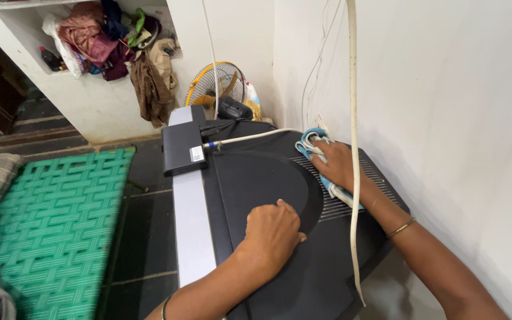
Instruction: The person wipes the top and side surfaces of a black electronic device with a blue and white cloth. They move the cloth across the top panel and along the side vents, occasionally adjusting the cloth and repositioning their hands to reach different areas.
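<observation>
Cloth (318,155) lies under right hand (339,163), atop black television (303,266), left hand (274,231) apart.

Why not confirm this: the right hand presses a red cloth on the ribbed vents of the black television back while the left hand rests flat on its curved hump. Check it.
Not quite: the cloth is light blue and white, not red, as the head view shows. The rest holds: the right hand presses it on the ribbed vents of the black television back, and the left hand rests flat on its curved hump.
</observation>
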